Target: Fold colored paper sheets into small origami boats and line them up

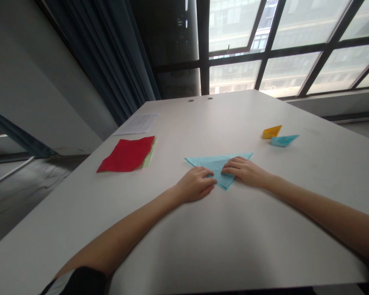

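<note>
A light blue sheet of paper (217, 164), folded into a triangle, lies on the white table with its long edge away from me and a point toward me. At the left slanting edge of the triangle, my left hand (197, 183) is closed, its fingertips and thumb on the paper. My right hand (244, 170) covers part of the other side, its fingers bent together and gripping the paper there. The fingertips of both hands are close to each other, and parts of the paper's lower edges are hidden beneath them.
To the left is a red sheet (127, 155) on top of a pale green sheet (150, 155). Behind these lies a printed white page (137, 124). A folded yellow paper piece (272, 132) and a folded blue paper piece (284, 140) rest at the right of the table (184, 246).
</note>
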Tool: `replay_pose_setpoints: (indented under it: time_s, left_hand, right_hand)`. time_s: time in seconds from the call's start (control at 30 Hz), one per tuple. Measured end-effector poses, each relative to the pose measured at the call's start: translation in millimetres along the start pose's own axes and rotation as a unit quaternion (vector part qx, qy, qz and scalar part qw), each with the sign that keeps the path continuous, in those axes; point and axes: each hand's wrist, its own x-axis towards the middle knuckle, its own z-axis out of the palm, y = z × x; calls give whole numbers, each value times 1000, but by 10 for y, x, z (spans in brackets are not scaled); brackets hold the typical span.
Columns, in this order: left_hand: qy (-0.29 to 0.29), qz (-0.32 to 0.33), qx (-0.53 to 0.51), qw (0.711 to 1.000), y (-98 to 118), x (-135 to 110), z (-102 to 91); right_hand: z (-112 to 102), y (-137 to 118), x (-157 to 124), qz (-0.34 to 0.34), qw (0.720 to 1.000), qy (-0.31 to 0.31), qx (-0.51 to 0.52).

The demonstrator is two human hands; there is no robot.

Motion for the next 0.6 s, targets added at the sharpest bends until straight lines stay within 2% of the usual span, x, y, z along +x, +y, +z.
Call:
replay_pose_setpoints:
  time_s: [0.13, 0.37, 0.6]
  left_hand:
    - [-2, -6, 2, 1000, -35, -36, 79]
    - [1, 0, 33, 999, -110, -52, 136]
    - [-9, 38, 63, 997, -41, -38, 79]
  right_hand:
    - [12, -79, 0, -17, 997, -4, 71]
    - [135, -67, -23, -2, 987, -4, 160]
    - [104, -73, -25, -1, 987, -4, 162]
